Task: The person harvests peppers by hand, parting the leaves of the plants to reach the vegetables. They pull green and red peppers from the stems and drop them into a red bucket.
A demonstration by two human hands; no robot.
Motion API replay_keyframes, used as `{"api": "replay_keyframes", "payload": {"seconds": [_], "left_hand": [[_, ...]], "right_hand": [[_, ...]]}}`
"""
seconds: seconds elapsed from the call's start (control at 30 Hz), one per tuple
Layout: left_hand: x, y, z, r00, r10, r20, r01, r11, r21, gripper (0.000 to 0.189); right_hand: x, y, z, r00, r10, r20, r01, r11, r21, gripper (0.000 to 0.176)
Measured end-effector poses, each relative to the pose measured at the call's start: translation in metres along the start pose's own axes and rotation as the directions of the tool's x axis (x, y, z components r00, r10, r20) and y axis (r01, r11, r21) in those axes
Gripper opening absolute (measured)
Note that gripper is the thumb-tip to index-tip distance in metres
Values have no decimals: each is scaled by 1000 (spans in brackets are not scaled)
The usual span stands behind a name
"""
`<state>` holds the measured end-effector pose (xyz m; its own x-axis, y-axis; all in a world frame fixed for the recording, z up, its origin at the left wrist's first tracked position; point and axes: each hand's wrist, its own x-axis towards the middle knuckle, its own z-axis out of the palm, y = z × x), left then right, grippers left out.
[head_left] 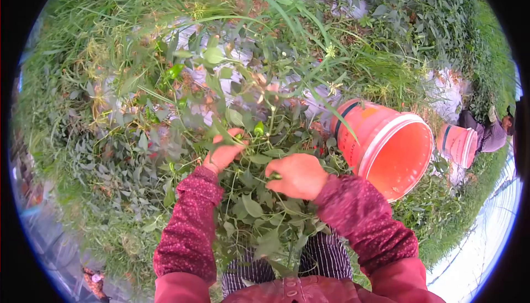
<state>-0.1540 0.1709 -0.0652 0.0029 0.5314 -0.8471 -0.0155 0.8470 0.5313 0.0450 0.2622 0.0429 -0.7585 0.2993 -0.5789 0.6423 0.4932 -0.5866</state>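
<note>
Both my hands are in among the leaves of a pepper plant (251,206). My left hand (223,153) is closed, with a bit of green at its fingertips; what it holds there I cannot tell. Just right of those fingertips hangs a bright green pepper (258,129). My right hand (299,176) is curled shut, thumb against fingers, and part of a small green pepper (274,176) shows between them. Leaves and stems lie between the two hands. Farther up and left, another green pepper (175,71) hangs in the foliage.
A pinkish-red bucket (353,132) lies tilted to my right, its white-rimmed mouth towards me. Beyond it are a second bucket (454,144) and a crouching person (490,134). Tall grass (386,76) and pale ground sheeting (448,96) surround the plants. Another person (95,282) is at lower left.
</note>
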Motion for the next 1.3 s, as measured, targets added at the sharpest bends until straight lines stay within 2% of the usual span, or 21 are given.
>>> {"api": "replay_keyframes", "payload": {"seconds": [0.03, 0.07, 0.1, 0.13, 0.23, 0.33, 0.4, 0.5, 0.53, 0.6, 0.8, 0.87, 0.93, 1.0, 1.03, 1.07, 1.13, 1.2, 1.23, 1.27, 1.3], "left_hand": [[-1, 0, -2, 1000, -21, 7, 21, 999, -43, 20], [-4, -2, -4, 999, -31, 7, 31, 999, -43, 20], [-6, -3, -6, 996, 85, 15, -83, 994, -77, 22], [-8, -4, -8, 980, 200, 20, -197, 974, -112, 24], [-10, 2, -15, 989, 121, 86, -108, 984, -145, 21], [-8, -4, -20, 990, 104, 95, -97, 993, -70, 19], [-7, -8, -20, 985, 134, 113, -128, 990, -51, 18], [-9, -12, -14, 984, 146, 102, -136, 985, -103, 17], [-10, -11, -12, 984, 145, 103, -134, 986, -103, 17], [-15, -3, -7, 990, 117, 74, -119, 993, 26, 18], [-20, -3, 3, 996, 80, 50, -81, 996, 22, 20], [-18, -1, 3, 985, 150, 82, -162, 972, 171, 17], [-19, 2, 3, 995, 58, 86, -65, 994, 83, 13], [-18, 0, 1, 991, -89, 103, 90, 996, 0, 18], [-16, 0, -1, 992, -80, 103, 80, 997, 2, 18], [-15, -2, -1, 996, -17, 91, 14, 1000, 25, 20], [-14, -6, 2, 991, 115, 75, -121, 990, 74, 22], [-17, -5, 5, 969, 240, 62, -246, 961, 125, 26], [-23, -2, 9, 994, 82, 67, -37, 861, -507, 28], [-20, -10, 6, 994, 90, 70, -42, 862, -505, 28], [-15, -20, -2, 993, 82, 89, -63, 978, -200, 29]], "right_hand": [[-4, 7, -3, 997, 30, 65, -52, 924, 379, 23], [-8, 13, -3, 991, 33, 131, -116, 708, 697, 27], [-13, 18, 0, 952, 131, 275, -305, 361, 881, 28], [-15, 23, 4, 947, 199, 253, -287, 173, 942, 21], [-8, 46, 24, 921, 276, 275, -211, -239, 948, 16], [13, 57, 42, 924, 285, 254, -169, -292, 941, 16], [30, 59, 51, 920, 303, 250, -169, -269, 948, 17], [56, 55, 58, 891, 432, 137, -253, 225, 941, 34], [63, 58, 61, 891, 433, 138, -255, 224, 941, 34], [73, 56, 57, 925, 303, 230, -339, 385, 858, 44], [85, 54, 52, 878, 210, 429, -473, 514, 716, 65], [84, 56, 66, 889, 229, 397, -459, 443, 770, 67], [78, 54, 80, 902, 255, 349, -426, 381, 821, 63], [68, 45, 78, 923, 300, 241, -298, 159, 941, 55], [64, 42, 75, 926, 306, 222, -278, 154, 948, 49], [63, 41, 90, 944, 330, -15, -63, 225, 972, 46], [54, 37, 102, 898, 370, -237, 48, 452, 891, 47], [44, 24, 87, 869, 354, -346, 42, 644, 764, 45], [40, 21, 89, 843, 343, -415, 64, 701, 710, 43], [37, 16, 87, 813, 328, -480, 81, 754, 652, 41], [36, 13, 87, 797, 322, -511, 108, 756, 646, 36]]}}
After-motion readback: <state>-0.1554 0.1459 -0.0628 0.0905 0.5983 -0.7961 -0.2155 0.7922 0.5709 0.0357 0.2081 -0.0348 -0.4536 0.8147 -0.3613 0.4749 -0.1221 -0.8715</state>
